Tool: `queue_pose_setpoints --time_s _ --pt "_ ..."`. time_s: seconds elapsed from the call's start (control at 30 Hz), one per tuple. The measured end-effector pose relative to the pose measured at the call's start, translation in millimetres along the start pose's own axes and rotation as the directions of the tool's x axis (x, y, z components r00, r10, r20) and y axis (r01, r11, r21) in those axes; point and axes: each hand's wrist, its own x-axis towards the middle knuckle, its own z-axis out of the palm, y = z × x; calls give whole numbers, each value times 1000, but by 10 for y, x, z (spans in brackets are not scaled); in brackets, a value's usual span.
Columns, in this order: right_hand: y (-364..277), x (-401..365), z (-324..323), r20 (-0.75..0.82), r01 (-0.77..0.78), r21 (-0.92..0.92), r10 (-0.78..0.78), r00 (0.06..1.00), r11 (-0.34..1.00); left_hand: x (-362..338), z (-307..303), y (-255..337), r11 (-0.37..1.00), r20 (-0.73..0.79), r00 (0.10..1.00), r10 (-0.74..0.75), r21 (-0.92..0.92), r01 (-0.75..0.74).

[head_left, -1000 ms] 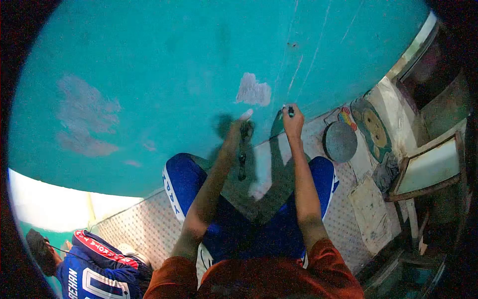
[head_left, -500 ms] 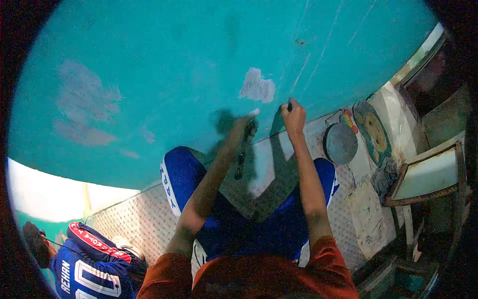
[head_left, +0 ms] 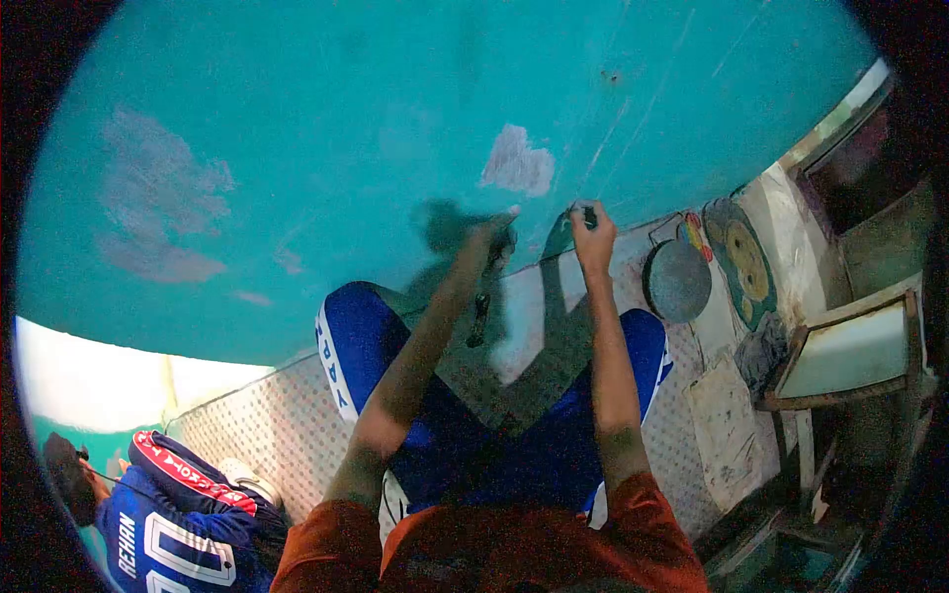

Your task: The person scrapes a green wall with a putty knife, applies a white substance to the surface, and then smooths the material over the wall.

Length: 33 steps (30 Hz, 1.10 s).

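Note:
A teal wall (head_left: 395,119) fills the upper view, with a pale grey patch (head_left: 518,163) on it. Just below that patch is my left hand (head_left: 494,237), its fingers curled round a dark tool (head_left: 478,321) whose long end hangs down; the thumb tip is pale. To its right, close to the wall, my right hand (head_left: 593,235) is closed in a pinch on a small dark object, too small to name. Shadows of my arms fall on the wall and floor.
At the lower left a person (head_left: 178,524) in a blue shirt sits by the wall. A round grey lid-like object (head_left: 678,281), a patterned mat (head_left: 743,262), a stained cloth (head_left: 732,430) and a wooden frame (head_left: 855,351) are at the right. Patterned floor (head_left: 257,435) lies below.
My right hand has moved slightly down and right, turning so that more of the dark object shows. My left hand stays near the patch. The view has shifted a little.

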Motion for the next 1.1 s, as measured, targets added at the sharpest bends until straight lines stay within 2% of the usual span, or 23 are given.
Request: queue_pose_setpoints --time_s 0.1,0.2,0.3,0.4,0.5,0.53,0.6,0.7,0.8,0.9,1.0,1.03,1.1 --pt "-20 53 18 16 -3 -249 7 1000 968 37 21 -36 1000 6 1000 0 12 0" --pt "-155 103 6 11 0 -363 4 1000 932 69 33 -86 1000 2 1000 -11 22 11" --pt "0 75 138 -195 90 -407 -182 964 909 120 28 -120 999 3 1000 -21 27 21" --pt "-77 91 168 -286 -120 -226 52 957 967 164 3 -163 999 -10 999 -33 31 33" --pt "243 77 245 -316 -71 163 120 941 984 182 4 -157 999 -14 999 -37 27 37" --pt "238 68 209 -253 -154 340 248 935 928 185 14 -156 999 -12 999 -36 27 37" --pt "147 25 102 -53 -324 633 457 888 703 181 18 -148 999 -12 999 -38 31 38" --pt "-121 164 -36 -29 -211 787 377 926 580 165 16 -166 998 -18 999 -36 41 37" --pt "-135 247 -190 91 -327 665 361 928 672 207 30 -207 998 -16 998 -53 37 54" --pt "-2 288 -319 236 -431 757 410 881 491 253 21 -253 997 -20 997 -68 20 69" --pt "70 300 -315 381 -442 880 295 876 175 291 -16 -270 997 -23 997 -79 6 79" --pt "13 305 -362 317 -448 797 351 881 405 289 -23 -268 997 -23 997 -73 11 73" --pt "-87 320 -495 158 -432 471 408 899 769 245 -2 -234 998 -23 999 -31 55 32"
